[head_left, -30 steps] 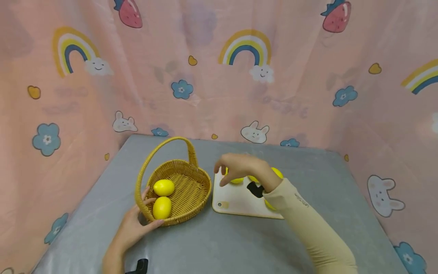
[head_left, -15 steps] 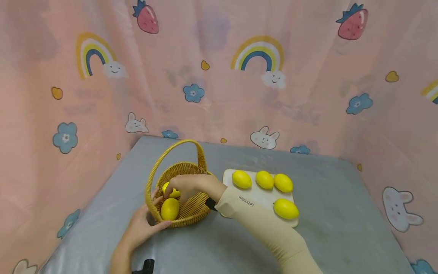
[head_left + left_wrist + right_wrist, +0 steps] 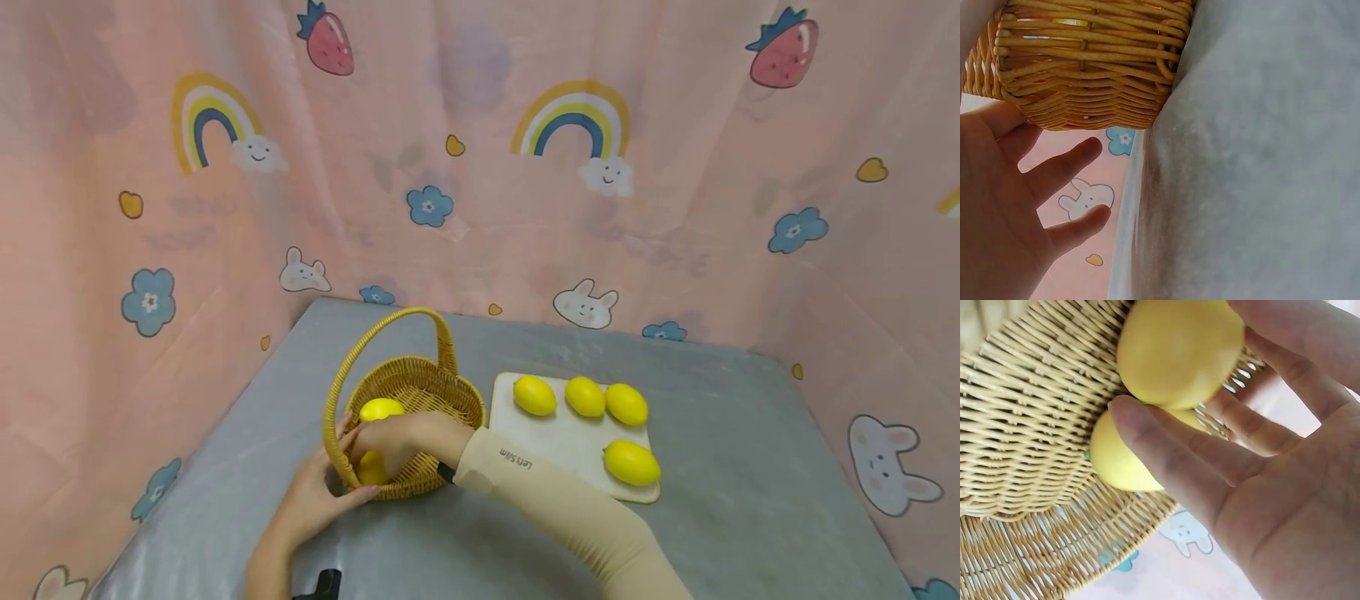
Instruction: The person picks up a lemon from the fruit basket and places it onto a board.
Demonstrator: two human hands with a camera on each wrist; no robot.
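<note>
A yellow wicker basket with a tall arched handle stands left of centre with two yellow lemons inside. My left hand holds its left side, thumb along the front rim; in the left wrist view, two fingers spread free of the wicker. Inside the basket, my right hand grips the nearer lemon, partly covering it. The farther lemon lies just behind the hand. In the right wrist view, digits surround the upper lemon, and one finger crosses the lower lemon.
Right of the basket, a white board carries several more lemons, one of them being the front lemon. The grey tabletop is enclosed by a pink patterned curtain.
My right hand has moved left from above the board into the basket, then down over the nearer lemon. The left hand keeps its hold on the basket. The head view has shifted slightly.
</note>
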